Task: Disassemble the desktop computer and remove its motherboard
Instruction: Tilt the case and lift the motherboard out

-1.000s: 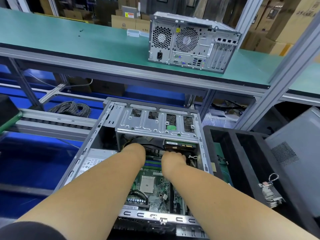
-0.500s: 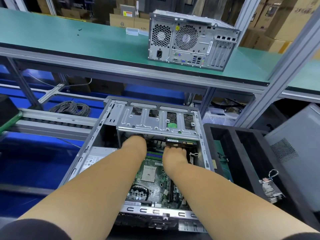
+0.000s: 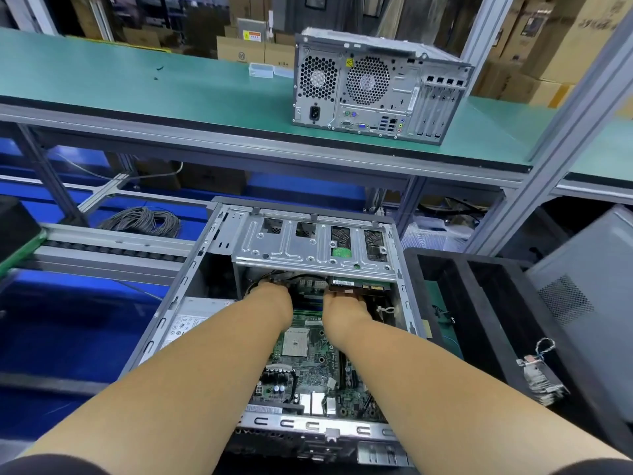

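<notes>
The open grey steel computer case (image 3: 191, 289) lies on its side so the green motherboard (image 3: 301, 365) faces up, still seated in its floor. Both bare arms reach under the silver drive cage (image 3: 308, 248). The left hand (image 3: 274, 299) is among black cables, its grip hidden from me; the right hand (image 3: 344, 303) pinches a green memory stick (image 3: 359, 284), probably to clear the board.
</notes>
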`<state>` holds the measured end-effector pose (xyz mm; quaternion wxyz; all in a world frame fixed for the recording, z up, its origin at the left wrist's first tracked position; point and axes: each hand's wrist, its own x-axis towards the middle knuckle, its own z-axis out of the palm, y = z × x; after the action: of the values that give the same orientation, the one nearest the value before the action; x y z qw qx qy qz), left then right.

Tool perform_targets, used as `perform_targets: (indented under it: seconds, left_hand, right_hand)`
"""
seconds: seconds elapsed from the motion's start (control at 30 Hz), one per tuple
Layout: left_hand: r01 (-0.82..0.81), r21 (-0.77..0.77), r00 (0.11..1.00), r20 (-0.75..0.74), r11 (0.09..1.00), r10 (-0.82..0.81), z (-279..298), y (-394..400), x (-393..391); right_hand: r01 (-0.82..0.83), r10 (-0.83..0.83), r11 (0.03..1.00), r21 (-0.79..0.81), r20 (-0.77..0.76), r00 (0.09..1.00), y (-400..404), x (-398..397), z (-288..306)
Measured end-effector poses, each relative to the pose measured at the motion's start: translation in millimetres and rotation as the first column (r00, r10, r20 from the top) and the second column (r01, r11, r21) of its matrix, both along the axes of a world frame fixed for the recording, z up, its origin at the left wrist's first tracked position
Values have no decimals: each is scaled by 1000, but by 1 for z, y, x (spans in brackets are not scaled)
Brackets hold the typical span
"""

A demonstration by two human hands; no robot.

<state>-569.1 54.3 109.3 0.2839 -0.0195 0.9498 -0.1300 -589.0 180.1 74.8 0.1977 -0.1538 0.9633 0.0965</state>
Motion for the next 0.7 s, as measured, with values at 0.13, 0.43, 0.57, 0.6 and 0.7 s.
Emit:
perform_targets:
  seconds: [0.13,0.43,0.57,0.6,0.7]
  left_hand:
    - [-133,124,990,-23,983,137,-3,0,5]
    - [71,236,993,-112,969,-46,13,-2,22]
    - [124,294,973,149,948,-174,11,-1,37]
    - [100,321,971,174,942,-162,8,-2,40]
    - [86,359,973,170,929,-156,6,-2,46]
  right_hand:
    - [72,-72,997,0,92,993,-5,7,4]
    - [-181,192,980,-82,165,967,4,47,27]
    - [-185,215,975,-120,341,915,8,52,34]
    - [-187,221,974,-128,345,912,9,53,35]
    - [-227,248,969,-103,324,913,9,54,33]
